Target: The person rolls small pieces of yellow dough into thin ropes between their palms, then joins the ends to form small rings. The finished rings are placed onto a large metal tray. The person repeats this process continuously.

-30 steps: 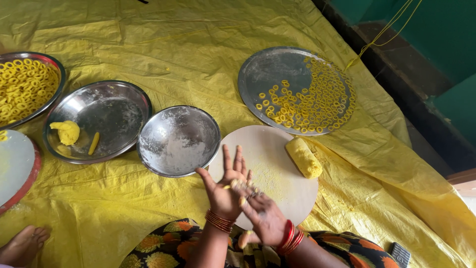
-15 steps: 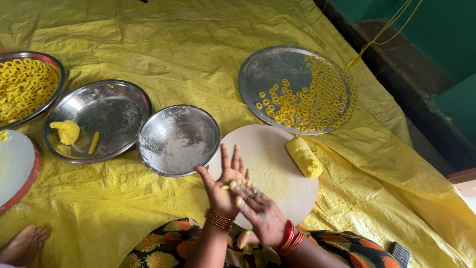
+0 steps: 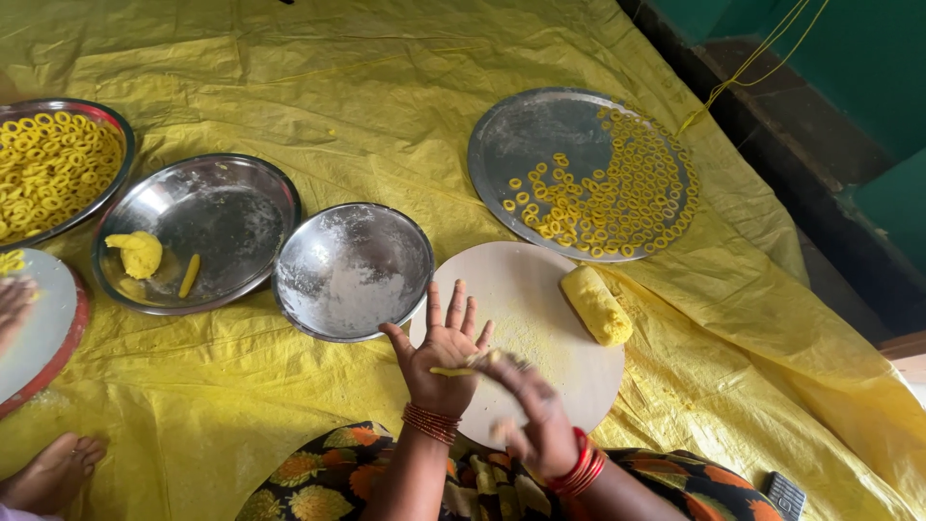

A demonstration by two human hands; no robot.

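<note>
Yellow dough strip (image 3: 453, 370) pressed between left hand (image 3: 444, 362), palm up with fingers spread flat, and right hand (image 3: 532, 417), laid over it above round white board (image 3: 526, 289). Right-hand fingers motion-blurred; grip indeterminate. Strip mostly covered. Dough log (image 3: 596, 305) on board, apart.

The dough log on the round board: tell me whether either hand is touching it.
Apart. The head view shows the dough log lying alone at the board's right side, bare board between it and the left hand and right hand.

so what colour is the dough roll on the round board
Yellow dough roll on the pale round board, clearest in the head view.
</note>
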